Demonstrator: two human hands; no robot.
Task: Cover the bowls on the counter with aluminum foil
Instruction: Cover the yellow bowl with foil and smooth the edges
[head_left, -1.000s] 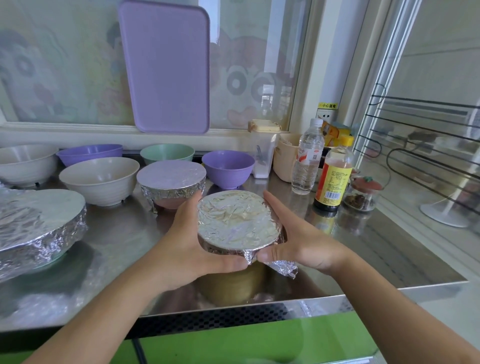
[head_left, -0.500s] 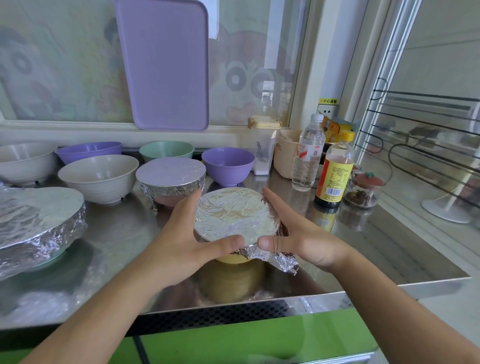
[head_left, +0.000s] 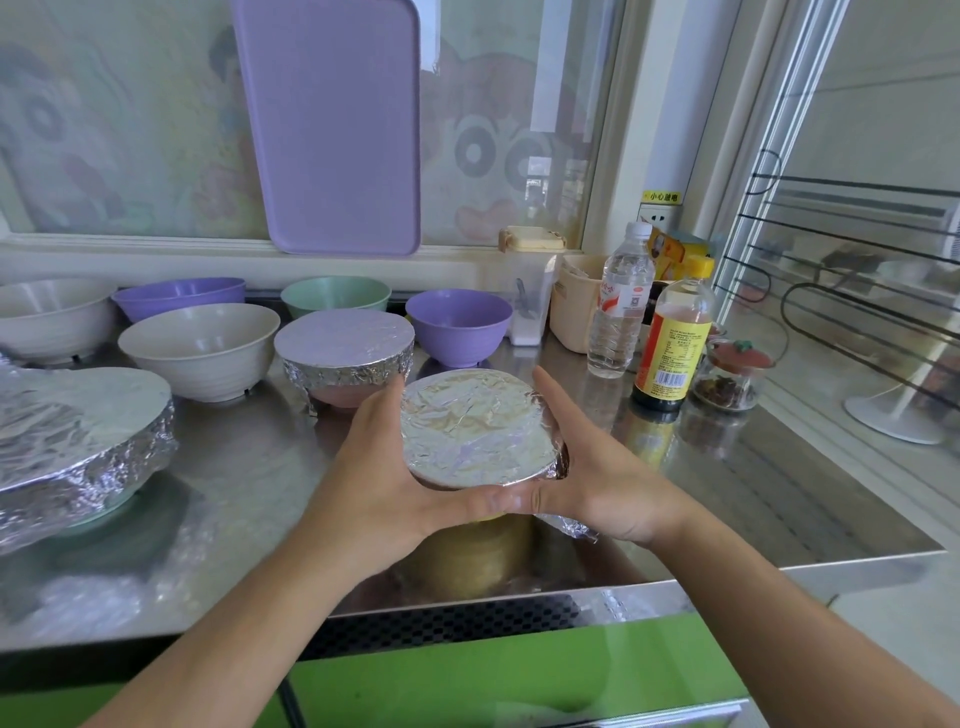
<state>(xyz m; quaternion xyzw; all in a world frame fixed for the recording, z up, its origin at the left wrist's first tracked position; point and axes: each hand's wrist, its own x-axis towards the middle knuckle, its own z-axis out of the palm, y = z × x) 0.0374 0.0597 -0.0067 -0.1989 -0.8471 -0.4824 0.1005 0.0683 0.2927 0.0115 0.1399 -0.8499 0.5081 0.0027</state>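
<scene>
1. My left hand (head_left: 384, 467) and right hand (head_left: 597, 478) are both wrapped around the rim of the small foil-covered bowl (head_left: 475, 428), fingers curved along its sides, thumbs now meeting tip to tip at the near edge. Half a second ago the thumbs were apart, and a loose flap of foil hung out at the front right.
2. That flap is now mostly tucked down; only a crumpled tail of foil (head_left: 569, 527) still pokes out under my right palm. I judge this bowl to be nearly sealed, with that tail left to press in.
3. The bowl sits at the front of the steel counter (head_left: 779, 493), just in front of the other covered ones. Its yellowish body shows mainly as a reflection in the metal.
4. Foil-covered, by my count: three. The one in my hands, the pink-bottomed bowl (head_left: 345, 353) just behind it, and a large dish (head_left: 78, 441) at the far left.
5. Uncovered bowls: five. Two cream ones (head_left: 200, 348) (head_left: 49, 317), two purple (head_left: 460, 325) (head_left: 179, 296), one green (head_left: 335, 293).
6. Bottles at the right: two, a clear water bottle (head_left: 621, 301) and a yellow-capped one (head_left: 675, 338).
7. So the task is under halfway, as I read it.
</scene>
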